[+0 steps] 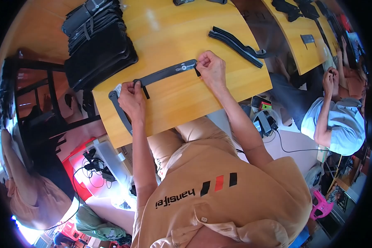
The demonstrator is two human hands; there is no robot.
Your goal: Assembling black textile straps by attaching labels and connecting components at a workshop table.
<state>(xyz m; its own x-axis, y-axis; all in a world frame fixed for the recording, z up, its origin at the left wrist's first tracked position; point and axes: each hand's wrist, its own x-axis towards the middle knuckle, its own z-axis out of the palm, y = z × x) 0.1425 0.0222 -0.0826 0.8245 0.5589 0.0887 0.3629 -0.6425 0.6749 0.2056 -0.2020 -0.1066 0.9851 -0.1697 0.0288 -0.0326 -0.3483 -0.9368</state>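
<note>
A long dark grey strap (165, 73) with white print lies stretched across the yellow table (173, 107). Its left end is pinched by my left hand (132, 100), where a short black strip hangs down from it. My right hand (212, 71), fingers closed, grips the other end, and a second short black piece hangs below that hand. Left of my left hand, another dark strap (120, 111) runs down to the table's near edge, with a bit of clear plastic beside it.
A tall pile of black straps (101, 58), partly bundled, stands at the table's left. Several dark strips (235, 46) lie at the right. Co-workers sit on both sides, one in a light blue shirt (332, 124). A clear box with cables (97, 169) is on the floor at left.
</note>
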